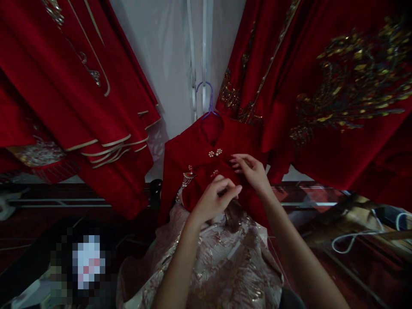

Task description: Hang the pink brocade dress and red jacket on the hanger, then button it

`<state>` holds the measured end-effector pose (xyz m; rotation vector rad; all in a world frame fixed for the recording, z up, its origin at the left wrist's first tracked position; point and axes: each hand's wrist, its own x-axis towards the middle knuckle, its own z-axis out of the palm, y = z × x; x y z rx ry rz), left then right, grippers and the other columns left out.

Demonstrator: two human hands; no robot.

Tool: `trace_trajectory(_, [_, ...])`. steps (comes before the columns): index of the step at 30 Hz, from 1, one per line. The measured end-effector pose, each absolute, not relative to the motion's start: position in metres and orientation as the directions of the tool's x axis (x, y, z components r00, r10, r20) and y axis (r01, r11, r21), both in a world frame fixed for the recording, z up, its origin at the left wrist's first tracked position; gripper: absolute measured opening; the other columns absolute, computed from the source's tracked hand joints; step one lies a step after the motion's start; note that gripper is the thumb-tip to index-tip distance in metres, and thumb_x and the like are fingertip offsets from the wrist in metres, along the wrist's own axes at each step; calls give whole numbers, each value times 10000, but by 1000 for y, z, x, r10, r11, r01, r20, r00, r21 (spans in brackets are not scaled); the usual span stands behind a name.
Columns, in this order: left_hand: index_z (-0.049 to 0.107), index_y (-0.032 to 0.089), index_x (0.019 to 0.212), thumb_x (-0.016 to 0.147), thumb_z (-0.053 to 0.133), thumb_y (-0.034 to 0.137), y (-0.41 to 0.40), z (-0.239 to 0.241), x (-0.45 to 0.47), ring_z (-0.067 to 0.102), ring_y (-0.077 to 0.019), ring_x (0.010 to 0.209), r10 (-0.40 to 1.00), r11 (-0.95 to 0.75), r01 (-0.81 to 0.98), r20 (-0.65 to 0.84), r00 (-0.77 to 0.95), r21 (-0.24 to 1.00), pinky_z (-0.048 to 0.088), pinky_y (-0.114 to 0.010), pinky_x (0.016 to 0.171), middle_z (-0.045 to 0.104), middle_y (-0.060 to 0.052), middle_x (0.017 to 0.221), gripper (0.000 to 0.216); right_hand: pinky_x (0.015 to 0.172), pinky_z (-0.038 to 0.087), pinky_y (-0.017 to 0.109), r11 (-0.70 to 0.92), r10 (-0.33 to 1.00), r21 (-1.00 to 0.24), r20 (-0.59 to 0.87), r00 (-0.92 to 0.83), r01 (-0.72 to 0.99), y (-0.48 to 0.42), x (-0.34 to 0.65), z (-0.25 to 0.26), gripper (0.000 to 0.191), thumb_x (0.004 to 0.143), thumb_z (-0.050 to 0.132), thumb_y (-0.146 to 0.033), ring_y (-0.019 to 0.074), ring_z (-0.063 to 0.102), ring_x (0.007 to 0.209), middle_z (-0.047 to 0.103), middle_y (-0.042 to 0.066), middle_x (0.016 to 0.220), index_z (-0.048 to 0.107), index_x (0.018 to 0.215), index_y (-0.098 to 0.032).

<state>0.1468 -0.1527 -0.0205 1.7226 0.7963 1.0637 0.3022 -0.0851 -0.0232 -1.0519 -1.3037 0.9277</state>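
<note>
A short red velvet jacket [180,159] hangs in front of me on a purple hanger [206,92] over a pale pink brocade dress [222,262]. Pearl buttons [215,152] and a small tasselled ornament [188,177] sit on the jacket's front. My left hand [214,199] is curled, its fingers pinching the jacket's front edge near a button. My right hand [252,169] rests against the red cloth just to the right, fingers bent onto the fabric. Both forearms reach up from the bottom of the view.
Red garments with gold embroidery hang at the left [74,94] and right [337,94]. A white wall with a vertical rail [199,51] stands behind. A glossy dark surface [322,201] with white cords [354,240] lies at right. A pixelated patch sits at bottom left.
</note>
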Motion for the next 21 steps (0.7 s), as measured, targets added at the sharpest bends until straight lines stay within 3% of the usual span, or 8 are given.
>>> trace_trajectory(3, [503, 186, 747, 807, 544, 365, -140, -37, 139, 551, -144, 853, 914, -322, 44, 299, 273, 946, 451, -301, 829, 597, -25, 850, 192, 524, 521, 236, 249, 967, -966, 252, 28, 65, -99, 299, -45, 309, 773, 599, -430, 129, 618, 673, 661, 59, 882, 614, 970, -193])
trace_trajectory(6, [456, 198, 859, 853, 451, 327, -130, -52, 134, 565, -150, 949, 957, -277, -178, 288, 37, 944, 466, -315, 839, 588, -70, 1116, 129, 531, 533, 250, 226, 973, -970, 221, -64, 86, -111, 293, -62, 316, 780, 591, -428, 144, 625, 712, 649, 59, 913, 588, 1003, -205])
trace_trajectory(9, [455, 210, 985, 869, 407, 314, -124, -58, 128, 567, -166, 1032, 963, -255, -361, 268, -13, 897, 468, -347, 882, 497, -94, 1307, 163, 574, 547, 263, 225, 971, -971, 215, -107, 84, -119, 289, -74, 301, 799, 569, -432, 155, 629, 765, 642, 52, 918, 574, 1012, -219])
trace_trajectory(11, [466, 212, 1056, 857, 438, 320, -120, -62, 124, 596, -155, 978, 978, -170, -404, 203, 42, 899, 483, -353, 876, 516, -94, 1286, 229, 604, 557, 276, 217, 971, -974, 209, -118, 60, -122, 285, -80, 308, 800, 571, -438, 163, 627, 814, 630, 55, 945, 560, 1020, -223])
trace_trajectory(14, [501, 193, 1087, 807, 539, 320, -114, -74, 124, 615, -143, 888, 993, -68, -326, 96, 73, 943, 520, -330, 806, 603, -80, 1101, 310, 652, 565, 296, 223, 970, -973, 216, -110, 58, -123, 277, -89, 331, 788, 592, -442, 174, 617, 870, 610, 64, 980, 537, 1028, -220])
trace_trajectory(18, [567, 157, 996, 751, 623, 307, -108, -87, 130, 627, -147, 832, 988, -121, -187, 136, 72, 975, 530, -297, 763, 645, -60, 909, 292, 750, 548, 310, 288, 958, -952, 288, -11, 108, -122, 267, -98, 349, 769, 626, -429, 170, 609, 891, 589, 71, 996, 507, 1018, -217])
trace_trajectory(21, [615, 154, 952, 753, 625, 336, -108, -87, 129, 645, -164, 817, 980, -149, -127, 164, 117, 981, 531, -304, 766, 676, -64, 888, 270, 716, 549, 301, 305, 949, -947, 311, 57, 96, -121, 264, -101, 389, 738, 662, -425, 165, 604, 843, 569, 64, 981, 484, 1020, -226])
